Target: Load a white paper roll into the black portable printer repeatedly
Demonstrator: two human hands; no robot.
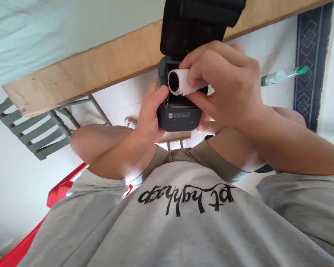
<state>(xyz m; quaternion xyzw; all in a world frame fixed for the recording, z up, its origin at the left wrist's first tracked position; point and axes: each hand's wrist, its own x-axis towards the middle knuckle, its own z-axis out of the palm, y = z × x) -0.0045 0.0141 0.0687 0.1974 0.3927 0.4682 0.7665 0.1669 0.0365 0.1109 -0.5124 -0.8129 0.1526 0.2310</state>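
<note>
A dark grey portable label printer is held above my lap, its black lid swung up and away from me. My left hand wraps round its left side, thumb on the rim of the open bay. Between the thumb and fingers of my right hand is a white paper roll with a dark hollow core facing left. The roll sits at the mouth of the bay; whether it touches the inside I cannot tell. A small label and a round button show on the printer's front.
A wooden table edge with a pale green cover runs just beyond the printer. On the left stands a folding stool with green straps. A clear bottle with a green cap lies on the floor at right. Something red is at lower left.
</note>
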